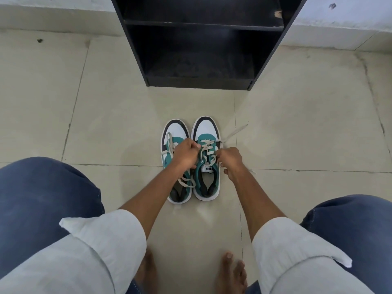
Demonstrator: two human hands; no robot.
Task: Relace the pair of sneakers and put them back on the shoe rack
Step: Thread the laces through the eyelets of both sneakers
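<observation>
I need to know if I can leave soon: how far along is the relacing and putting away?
Done: little; the left sneaker has only loose lace draped over it. In hand: the right sneaker, partly crisscrossed, with left hand and right hand each pulling a lace end. Left: finish both, then move them from the floor to the shoe rack, whose visible shelves hold no shoes.

Bright, even, diffuse daylight, perhaps from above; no hard glare. Soft, faint shadows under the sneakers [191, 160] on the pale floor tiles [297, 124]. Dim and murky inside the black shoe rack [201, 49]. Strong wide-angle bending at the edges; slightly soft throughout.
</observation>
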